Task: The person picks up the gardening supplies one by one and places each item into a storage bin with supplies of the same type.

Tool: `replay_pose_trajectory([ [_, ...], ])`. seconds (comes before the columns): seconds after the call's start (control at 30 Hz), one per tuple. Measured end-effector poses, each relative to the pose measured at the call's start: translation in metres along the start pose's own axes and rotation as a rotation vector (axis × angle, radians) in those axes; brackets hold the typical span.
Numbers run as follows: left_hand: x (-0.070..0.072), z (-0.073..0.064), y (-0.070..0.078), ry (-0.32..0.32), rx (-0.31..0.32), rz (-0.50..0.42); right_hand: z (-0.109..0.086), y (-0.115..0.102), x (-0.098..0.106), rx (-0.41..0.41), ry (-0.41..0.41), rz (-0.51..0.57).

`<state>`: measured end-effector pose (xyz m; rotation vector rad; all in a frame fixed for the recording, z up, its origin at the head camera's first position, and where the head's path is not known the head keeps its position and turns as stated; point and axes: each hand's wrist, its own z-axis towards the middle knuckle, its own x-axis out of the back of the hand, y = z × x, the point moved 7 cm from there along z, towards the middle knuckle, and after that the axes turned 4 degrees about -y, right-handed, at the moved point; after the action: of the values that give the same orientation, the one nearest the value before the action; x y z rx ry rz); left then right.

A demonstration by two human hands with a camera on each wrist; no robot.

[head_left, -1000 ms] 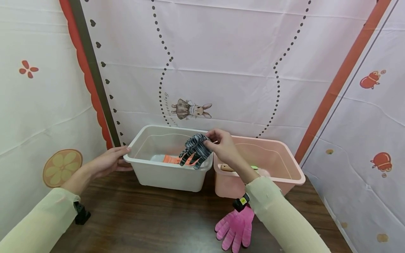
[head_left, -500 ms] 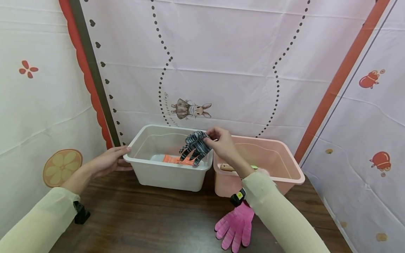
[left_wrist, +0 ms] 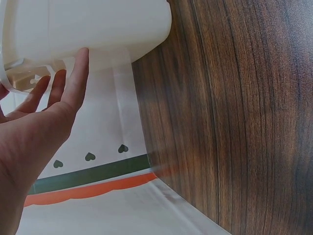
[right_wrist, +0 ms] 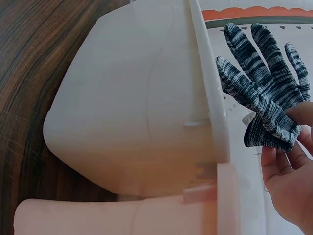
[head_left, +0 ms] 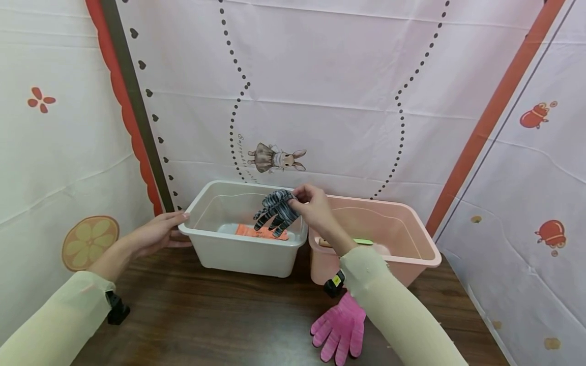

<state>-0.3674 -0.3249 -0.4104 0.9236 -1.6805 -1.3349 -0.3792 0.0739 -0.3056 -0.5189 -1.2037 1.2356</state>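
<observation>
A grey-and-black striped knit glove (head_left: 276,212) hangs fingers-down over the right part of the white plastic bin (head_left: 247,256). My right hand (head_left: 315,207) pinches it by the cuff between thumb and fingers; the right wrist view also shows the striped glove (right_wrist: 269,78) above the bin's rim. At the bin's left end, my left hand (head_left: 157,234) holds the rim, thumb on top and fingers below against the outer wall. Inside the white bin lies an orange item (head_left: 249,231), partly hidden by the front wall and the striped glove.
Right of the white bin stands a pink bin (head_left: 412,259), containing a wooden-handled tool with a green part (head_left: 363,242). A pink glove (head_left: 340,328) lies flat on the dark wooden table (head_left: 220,315), partly under my right forearm. Printed cloth (head_left: 320,61) encloses the back and sides.
My right hand has moved slightly left, carrying the striped glove further over the white bin. More of the green part in the pink bin shows. The left hand has stayed at the rim.
</observation>
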Motion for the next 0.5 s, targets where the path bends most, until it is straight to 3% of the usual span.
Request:
replay_pose_trajectory([
  [0.5,-0.001,-0.001,0.001,-0.006,-0.017,-0.008,-0.002,0.013,-0.016,-0.042,0.006,-0.030],
])
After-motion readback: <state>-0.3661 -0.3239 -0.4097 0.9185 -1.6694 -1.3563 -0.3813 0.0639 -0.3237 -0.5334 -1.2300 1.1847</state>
